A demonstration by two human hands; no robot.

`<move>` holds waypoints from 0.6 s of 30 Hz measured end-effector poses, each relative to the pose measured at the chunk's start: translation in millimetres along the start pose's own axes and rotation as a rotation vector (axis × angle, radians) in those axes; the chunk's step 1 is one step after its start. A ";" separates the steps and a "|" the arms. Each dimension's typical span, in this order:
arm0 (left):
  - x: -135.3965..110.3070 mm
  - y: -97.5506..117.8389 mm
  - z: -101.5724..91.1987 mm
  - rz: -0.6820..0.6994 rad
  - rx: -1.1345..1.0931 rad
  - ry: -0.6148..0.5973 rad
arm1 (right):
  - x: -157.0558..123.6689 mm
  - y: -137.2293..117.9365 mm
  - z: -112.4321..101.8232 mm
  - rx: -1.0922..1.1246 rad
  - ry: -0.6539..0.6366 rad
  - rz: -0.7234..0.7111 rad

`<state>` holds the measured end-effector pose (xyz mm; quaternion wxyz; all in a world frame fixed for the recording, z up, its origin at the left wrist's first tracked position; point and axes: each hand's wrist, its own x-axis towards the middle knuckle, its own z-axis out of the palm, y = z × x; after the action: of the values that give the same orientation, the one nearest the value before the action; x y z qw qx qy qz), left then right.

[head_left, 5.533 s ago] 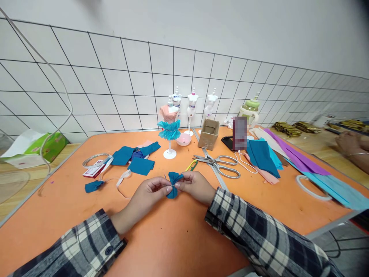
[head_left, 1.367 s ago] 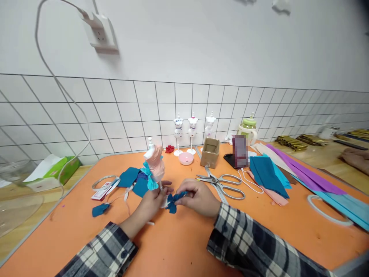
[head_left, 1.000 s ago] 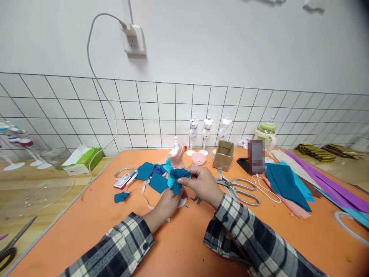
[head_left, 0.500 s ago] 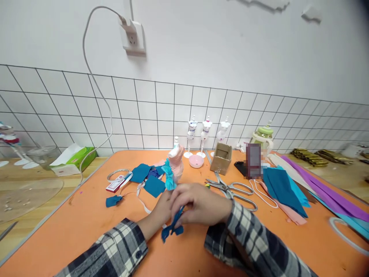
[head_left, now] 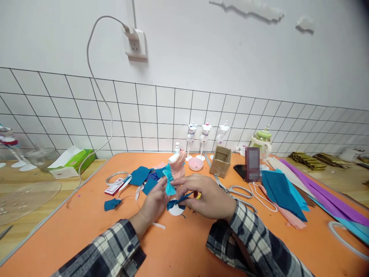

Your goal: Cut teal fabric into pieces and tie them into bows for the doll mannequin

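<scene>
A small doll mannequin [head_left: 177, 163] in a pink top with a light teal ruffle stands on its white base on the orange table [head_left: 72, 227]. My left hand [head_left: 154, 202] is curled beside its stem, fingers closed near the base. My right hand [head_left: 206, 196] pinches a dark blue paper bow [head_left: 175, 200] just in front of the stand, low over the base. Both sleeves are plaid.
Blue paper scraps [head_left: 142, 175] and a tape ring [head_left: 115, 177] lie left of the mannequin. Scissors [head_left: 235, 191], a cardboard box [head_left: 220, 161], a pink dish [head_left: 195, 164], three bare mannequins [head_left: 206, 132] and crepe paper sheets [head_left: 288, 188] sit to the right and back. A tissue box [head_left: 72, 161] lies at the left.
The mannequin came from the back of the table to just in front of me. My right hand has lifted the blue bow from near the table up to the stand's base.
</scene>
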<state>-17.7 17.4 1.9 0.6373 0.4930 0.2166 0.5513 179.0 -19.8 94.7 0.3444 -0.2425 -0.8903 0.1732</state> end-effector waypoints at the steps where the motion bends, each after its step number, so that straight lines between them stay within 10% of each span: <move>1: 2.2 10.4 -0.2 -0.003 -0.104 0.007 | -0.2 0.5 0.5 0.003 -0.013 0.008; 6: 7.2 47.1 9.9 -0.184 -0.236 -0.254 | -0.2 1.6 -2.3 -0.033 -0.047 -0.013; 18: 0.3 42.1 22.3 -0.164 -0.044 -0.216 | -0.8 0.3 -2.6 -0.003 -0.040 -0.040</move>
<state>-19.9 5.0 47.9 0.7103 0.5161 0.1741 0.4459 181.5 -19.7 95.9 0.3295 -0.2216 -0.9019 0.1700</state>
